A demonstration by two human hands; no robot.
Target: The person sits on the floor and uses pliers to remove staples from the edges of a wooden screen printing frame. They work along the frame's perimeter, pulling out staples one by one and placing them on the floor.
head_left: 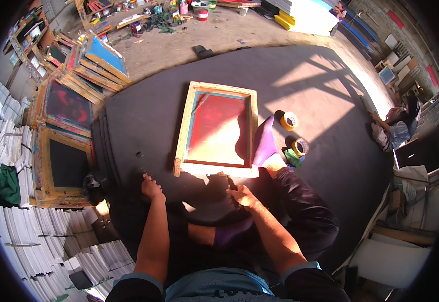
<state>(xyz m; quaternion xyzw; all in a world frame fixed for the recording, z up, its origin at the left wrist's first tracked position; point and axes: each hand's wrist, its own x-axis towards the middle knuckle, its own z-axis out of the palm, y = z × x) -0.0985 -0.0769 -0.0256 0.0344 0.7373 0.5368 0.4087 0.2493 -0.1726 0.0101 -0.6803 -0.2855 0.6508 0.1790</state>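
Note:
A wooden-framed printing screen (181, 136) with a red mesh, partly sunlit, lies on the dark mat before me. My right hand (243, 195) is closed round a tool with a dark handle, just below the frame's near edge; shadow keeps me from telling its kind. To the left of the frame's near corner, my left hand (152, 187) is closed in a pinch, and whatever small thing it may hold is too small to name. My foot in a purple sock (264, 140) rests against the frame's right side.
Two rolls of yellow tape (289, 121) and a green cloth (293, 158) lie right of my foot. More framed screens (68, 163) lean at the left, beside stacks of white sheets (38, 234). Another person (398, 126) sits at the far right. Paint cans (203, 15) stand at the back.

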